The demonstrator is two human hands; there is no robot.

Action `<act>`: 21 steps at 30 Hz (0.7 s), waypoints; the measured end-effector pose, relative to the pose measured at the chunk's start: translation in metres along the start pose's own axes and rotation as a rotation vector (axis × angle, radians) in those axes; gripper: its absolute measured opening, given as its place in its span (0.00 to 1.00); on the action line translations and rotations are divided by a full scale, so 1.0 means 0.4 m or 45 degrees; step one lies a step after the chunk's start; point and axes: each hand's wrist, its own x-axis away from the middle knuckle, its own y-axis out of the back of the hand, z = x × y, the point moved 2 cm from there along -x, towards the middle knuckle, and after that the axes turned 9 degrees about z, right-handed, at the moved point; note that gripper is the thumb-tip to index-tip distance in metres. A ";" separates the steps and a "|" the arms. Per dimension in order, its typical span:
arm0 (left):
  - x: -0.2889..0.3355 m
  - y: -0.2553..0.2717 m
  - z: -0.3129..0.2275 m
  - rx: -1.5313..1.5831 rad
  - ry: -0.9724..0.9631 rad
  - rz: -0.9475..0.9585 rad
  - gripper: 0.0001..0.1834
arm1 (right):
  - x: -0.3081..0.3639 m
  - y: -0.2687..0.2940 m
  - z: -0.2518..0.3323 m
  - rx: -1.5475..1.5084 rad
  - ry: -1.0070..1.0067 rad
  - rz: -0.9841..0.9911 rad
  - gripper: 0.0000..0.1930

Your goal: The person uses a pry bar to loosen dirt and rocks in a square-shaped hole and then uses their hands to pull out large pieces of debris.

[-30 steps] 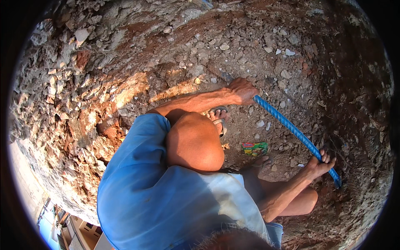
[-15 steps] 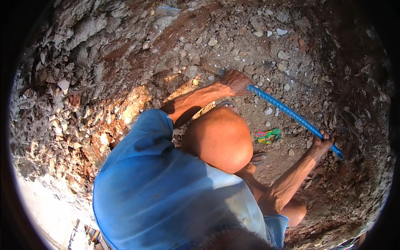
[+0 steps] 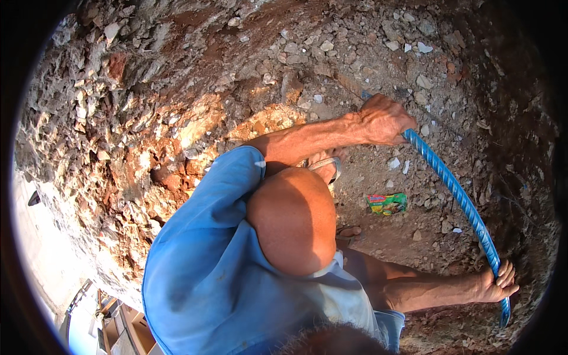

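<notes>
I hold a long blue bar (image 3: pixel 454 188) with spiral ridges, which looks curved in this wide view. My left hand (image 3: pixel 386 120) is closed around its upper part, and a short piece of the bar shows past the knuckles. Down at the right, my right hand (image 3: pixel 497 285) grips it near the lower end, which pokes out below the fingers. Both arms are spread wide across the ground. Beyond my left hand the far end of the bar meets the soil, and its tip is hard to make out.
A green and red crumpled packet (image 3: pixel 387 203) lies on the dirt between my arms. My bent knee (image 3: pixel 293 222) and a sandalled foot (image 3: pixel 328 167) are close by. Loose stones (image 3: pixel 424 81) and rubble surround me, with a pale surface (image 3: pixel 44 248) at the lower left.
Both hands and the blue bar have shifted right and toward me, the right hand farthest. More of the bar now shows between the hands, and its far piece has appeared past the left hand.
</notes>
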 end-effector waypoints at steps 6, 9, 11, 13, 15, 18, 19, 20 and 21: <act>0.265 -0.043 0.187 -0.244 0.439 0.320 0.06 | 0.136 0.136 -0.357 0.088 -0.205 -0.248 0.22; 0.307 -0.097 0.065 0.012 0.453 0.394 0.09 | 0.139 0.100 -0.244 0.029 -0.255 -0.057 0.23; 0.276 -0.125 -0.003 0.106 0.354 0.506 0.10 | 0.130 0.095 -0.132 0.100 -0.183 -0.009 0.24; 0.170 -0.103 -0.048 -0.019 0.275 0.445 0.10 | 0.122 0.073 -0.012 0.161 -0.038 0.041 0.24; 0.024 -0.040 -0.088 -0.119 0.046 0.230 0.13 | 0.120 0.045 0.086 0.148 0.114 0.047 0.25; -0.080 0.040 -0.090 -0.142 -0.130 0.064 0.16 | 0.080 0.046 0.168 0.071 0.314 0.154 0.27; -0.083 0.046 -0.062 -0.142 -0.090 0.079 0.17 | 0.083 0.020 0.112 -0.011 0.257 0.173 0.25; -0.091 0.059 -0.025 -0.153 -0.056 0.086 0.17 | 0.079 0.004 0.031 -0.018 0.210 0.149 0.25; -0.043 0.056 0.070 -0.158 0.051 0.052 0.17 | 0.066 -0.022 -0.104 0.004 0.128 0.084 0.26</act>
